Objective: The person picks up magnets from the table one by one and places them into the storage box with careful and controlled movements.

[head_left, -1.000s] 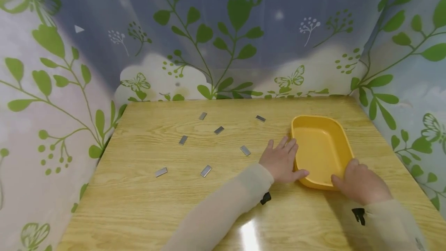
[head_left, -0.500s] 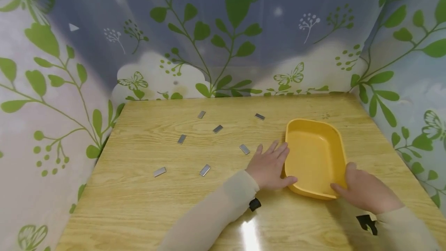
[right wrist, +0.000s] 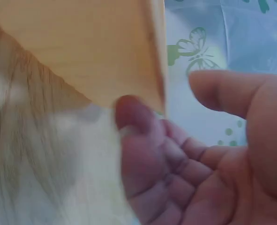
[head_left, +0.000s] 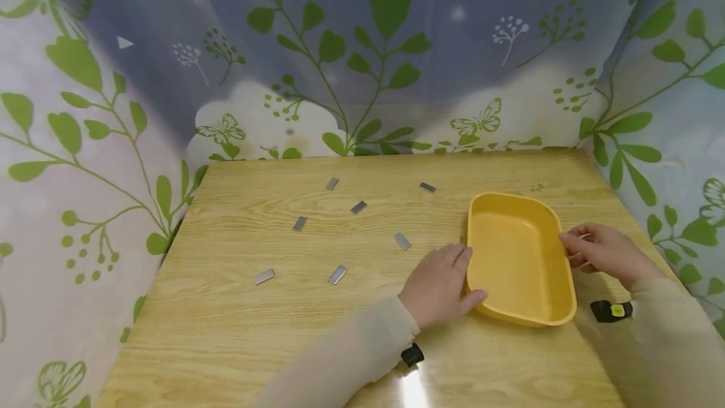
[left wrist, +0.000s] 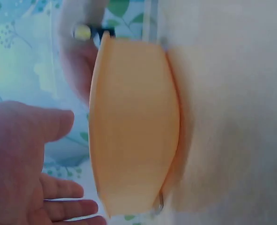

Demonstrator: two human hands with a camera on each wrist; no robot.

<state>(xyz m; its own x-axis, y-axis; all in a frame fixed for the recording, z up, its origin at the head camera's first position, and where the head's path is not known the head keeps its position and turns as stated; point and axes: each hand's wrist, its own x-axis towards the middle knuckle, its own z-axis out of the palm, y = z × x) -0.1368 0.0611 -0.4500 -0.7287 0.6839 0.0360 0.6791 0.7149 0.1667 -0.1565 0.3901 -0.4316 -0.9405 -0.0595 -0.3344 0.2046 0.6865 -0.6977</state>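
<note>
A yellow plastic tub (head_left: pixel 510 263) stands on the wooden table, its inside bare. My left hand (head_left: pixel 437 285) is at the tub's left side, thumb toward the near rim. In the left wrist view its fingers are extended and the thumb is apart from the tub's wall (left wrist: pixel 133 126). My right hand (head_left: pixel 612 254) is beside the right rim; in the right wrist view its loosely bent fingers (right wrist: pixel 143 164) are close to the outer wall and its thumb is apart from it. Whether either hand touches the tub is hard to tell.
Several small flat grey metal bars lie scattered left of the tub, among them a bar (head_left: pixel 402 241) near the left hand and a bar (head_left: pixel 264 277) farther left. Patterned curtains (head_left: pixel 385 80) enclose the table (head_left: pixel 238 345) at the back and sides.
The tub came slightly nearer and to the left between the first two frames. My right hand has since let go of its near right corner and moved farther back along the right side.
</note>
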